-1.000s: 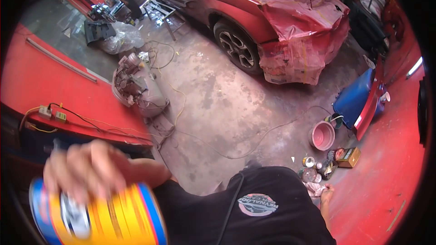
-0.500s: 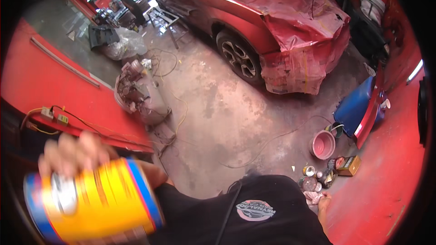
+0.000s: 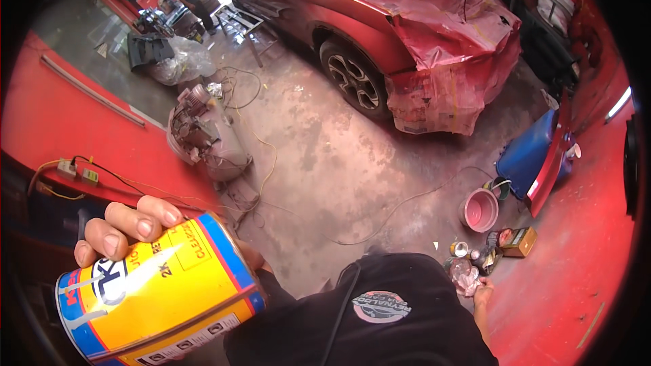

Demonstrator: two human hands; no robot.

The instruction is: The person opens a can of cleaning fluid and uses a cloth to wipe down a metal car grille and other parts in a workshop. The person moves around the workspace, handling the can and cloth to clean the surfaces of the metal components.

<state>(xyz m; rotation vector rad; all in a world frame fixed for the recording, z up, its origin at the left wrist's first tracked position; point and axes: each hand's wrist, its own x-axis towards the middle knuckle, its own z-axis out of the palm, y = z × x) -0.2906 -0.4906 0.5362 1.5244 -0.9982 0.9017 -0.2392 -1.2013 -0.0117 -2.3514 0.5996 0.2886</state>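
Note:
A yellow, blue-banded paint can lies tilted on its side in the air at the lower left, close to the camera. The fingers of my left hand curl over its upper side; the thumb is mostly hidden behind it. At the lower right, my right hand is small in view, its fingers closed at the edge of a crumpled pale pink rag or sheet of paper. Small cans stand just beyond that hand on the floor.
A red car with its front masked in film and paper stands ahead. A dusty air compressor is at the left, with hoses on the floor. Right are a pink-stained bucket, a blue container and a small box. Far off stands a person.
My left hand has moved the can slightly right and down, and its blur has cleared. The right hand stays by the crumpled piece, shifted only slightly.

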